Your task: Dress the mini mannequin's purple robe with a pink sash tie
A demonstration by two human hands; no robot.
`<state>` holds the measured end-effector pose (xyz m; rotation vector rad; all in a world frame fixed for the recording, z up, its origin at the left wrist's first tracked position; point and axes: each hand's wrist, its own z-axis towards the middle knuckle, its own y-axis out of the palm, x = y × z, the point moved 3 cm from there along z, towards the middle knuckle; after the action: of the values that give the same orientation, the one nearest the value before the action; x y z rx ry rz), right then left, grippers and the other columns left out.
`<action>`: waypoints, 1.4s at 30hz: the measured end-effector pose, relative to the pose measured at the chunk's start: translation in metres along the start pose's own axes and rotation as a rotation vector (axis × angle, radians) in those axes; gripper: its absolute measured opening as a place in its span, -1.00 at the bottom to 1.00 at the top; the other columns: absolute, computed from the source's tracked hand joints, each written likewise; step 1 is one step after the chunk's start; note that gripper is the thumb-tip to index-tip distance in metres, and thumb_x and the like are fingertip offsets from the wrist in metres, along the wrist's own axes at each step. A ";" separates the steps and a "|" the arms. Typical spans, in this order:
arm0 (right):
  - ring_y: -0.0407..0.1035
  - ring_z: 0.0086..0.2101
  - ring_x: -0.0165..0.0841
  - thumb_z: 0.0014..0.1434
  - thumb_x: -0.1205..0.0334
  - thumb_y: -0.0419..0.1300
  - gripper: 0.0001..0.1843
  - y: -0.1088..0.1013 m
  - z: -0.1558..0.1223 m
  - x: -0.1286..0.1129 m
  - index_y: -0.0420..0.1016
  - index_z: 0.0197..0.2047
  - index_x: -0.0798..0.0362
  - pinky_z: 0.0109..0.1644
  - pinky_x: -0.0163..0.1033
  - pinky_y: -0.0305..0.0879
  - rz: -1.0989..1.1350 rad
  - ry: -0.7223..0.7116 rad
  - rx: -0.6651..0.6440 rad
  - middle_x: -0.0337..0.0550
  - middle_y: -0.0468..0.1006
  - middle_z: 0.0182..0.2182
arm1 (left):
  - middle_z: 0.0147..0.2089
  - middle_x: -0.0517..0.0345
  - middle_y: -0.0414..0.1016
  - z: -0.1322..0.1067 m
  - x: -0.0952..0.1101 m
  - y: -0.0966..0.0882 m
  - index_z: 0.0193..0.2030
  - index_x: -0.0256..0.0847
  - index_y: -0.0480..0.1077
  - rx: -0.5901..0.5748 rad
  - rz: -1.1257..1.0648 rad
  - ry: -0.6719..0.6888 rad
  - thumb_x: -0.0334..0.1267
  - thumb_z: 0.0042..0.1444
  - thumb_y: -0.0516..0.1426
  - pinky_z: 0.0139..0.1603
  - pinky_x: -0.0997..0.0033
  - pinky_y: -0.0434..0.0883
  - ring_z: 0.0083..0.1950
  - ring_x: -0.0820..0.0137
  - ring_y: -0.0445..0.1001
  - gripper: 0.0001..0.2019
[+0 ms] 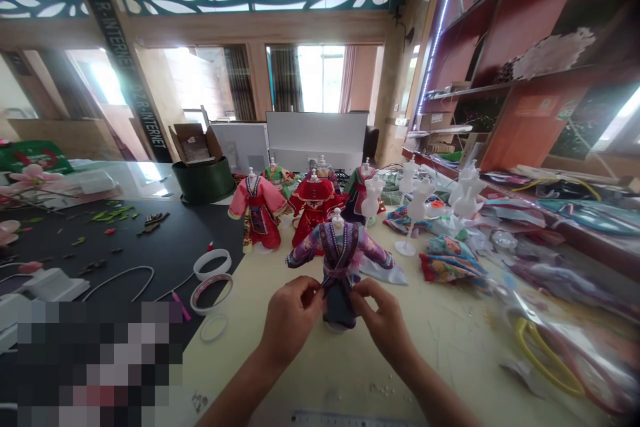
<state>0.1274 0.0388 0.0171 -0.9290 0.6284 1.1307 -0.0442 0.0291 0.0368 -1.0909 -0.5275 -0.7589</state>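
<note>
A miniature purple robe [338, 260] with wide sleeves and a dark skirt hangs on a small white mannequin, upright in front of me. My left hand [296, 312] pinches the robe's edge at the left, just below the pink waist tie. On the other side, my right hand [379, 315] has thumb and finger closed on the robe's right edge. Behind it stand more dressed mannequins: a pink and red dress [260, 210], a red dress [313, 203] and a green and dark one [361, 190].
Bare white mannequins [419, 203] and bagged colourful fabric [453, 261] lie to the right, near yellow-handled scissors [545, 357]. Tape rolls [212, 293] rest at the left beside a black mat [165, 250] with a white cable. A ruler [345, 419] lies at the front edge.
</note>
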 end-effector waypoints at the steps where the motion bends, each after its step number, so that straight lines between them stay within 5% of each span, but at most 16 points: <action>1: 0.30 -0.48 -0.38 0.08 0.24 0.11 -0.84 0.000 0.000 0.000 0.36 -0.50 0.08 -0.39 -0.33 0.24 0.006 0.009 -0.012 -0.23 0.39 -0.56 | -0.48 0.16 0.44 0.001 0.000 0.000 -0.42 -0.22 0.41 -0.014 0.003 -0.001 -0.26 0.06 0.06 -0.40 0.47 0.29 -0.47 0.42 0.38 -0.86; 14: 0.29 -0.53 -0.41 0.08 0.29 0.08 -0.83 0.006 0.000 0.003 0.37 -0.52 0.09 -0.47 -0.37 0.19 -0.009 0.048 -0.138 -0.28 0.39 -0.61 | -0.53 0.24 0.37 0.006 0.003 -0.003 -0.38 -0.18 0.37 -0.075 0.004 -0.004 -0.18 0.08 0.08 -0.44 0.48 0.24 -0.50 0.44 0.32 -0.86; 19: 0.32 -0.51 -0.41 0.10 0.32 0.08 -0.86 0.000 -0.002 0.000 0.38 -0.47 0.07 -0.43 -0.35 0.21 -0.169 -0.020 -0.140 -0.26 0.43 -0.57 | -0.48 0.22 0.34 0.007 0.014 -0.016 -0.33 -0.20 0.36 0.184 -0.029 0.134 -0.18 0.09 0.10 -0.38 0.47 0.30 -0.44 0.44 0.33 -0.86; 22: 0.30 -0.49 -0.39 0.12 0.33 0.08 -0.88 -0.011 -0.005 -0.014 0.37 -0.44 0.06 -0.40 -0.30 0.22 -0.280 -0.179 -0.034 -0.22 0.41 -0.53 | -0.36 0.15 0.39 0.009 0.027 -0.029 -0.37 -0.21 0.35 0.425 -0.028 0.315 -0.25 0.08 0.11 -0.20 0.41 0.34 -0.31 0.40 0.37 -0.91; 25: 0.30 -0.46 -0.38 0.11 0.39 0.09 -0.91 -0.023 -0.003 -0.038 0.35 -0.41 0.05 -0.36 -0.28 0.25 -0.286 -0.370 0.102 -0.19 0.40 -0.50 | -0.20 0.07 0.42 0.018 0.040 -0.039 -0.24 -0.22 0.38 0.512 -0.032 0.423 -0.27 0.08 0.13 -0.02 0.32 0.32 -0.12 0.33 0.39 -0.89; 29: 0.35 -0.23 -0.27 0.09 0.41 0.12 -0.80 -0.035 0.017 -0.072 0.39 -0.19 0.02 -0.12 -0.12 0.28 -0.291 -0.517 0.319 -0.08 0.46 -0.27 | 0.03 0.02 0.40 0.042 0.051 -0.043 0.02 -0.20 0.34 0.317 -0.085 0.435 -0.20 0.07 0.15 0.14 0.25 0.25 0.08 0.27 0.33 -0.64; 33: 0.31 -0.06 -0.22 0.15 0.34 0.07 -0.71 -0.027 0.047 -0.087 0.38 -0.04 0.00 0.03 -0.03 0.23 -0.286 -0.503 0.199 -0.05 0.46 -0.10 | -0.01 0.06 0.46 0.057 0.054 -0.039 0.00 -0.18 0.38 0.082 -0.195 0.314 -0.18 0.05 0.17 0.07 0.28 0.34 0.01 0.27 0.41 -0.64; 42: 0.34 -0.10 -0.26 0.16 0.35 0.05 -0.73 -0.020 0.057 -0.072 0.40 -0.07 -0.03 0.01 -0.11 0.26 -0.145 -0.428 0.110 -0.11 0.47 -0.14 | -0.11 0.09 0.52 0.050 0.055 -0.037 -0.03 -0.22 0.42 0.084 -0.296 0.185 -0.24 -0.01 0.20 -0.09 0.40 0.43 -0.12 0.31 0.48 -0.64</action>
<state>0.1211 0.0511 0.1103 -0.6010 0.2653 1.1082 -0.0380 0.0502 0.1165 -0.8639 -0.5642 -1.0755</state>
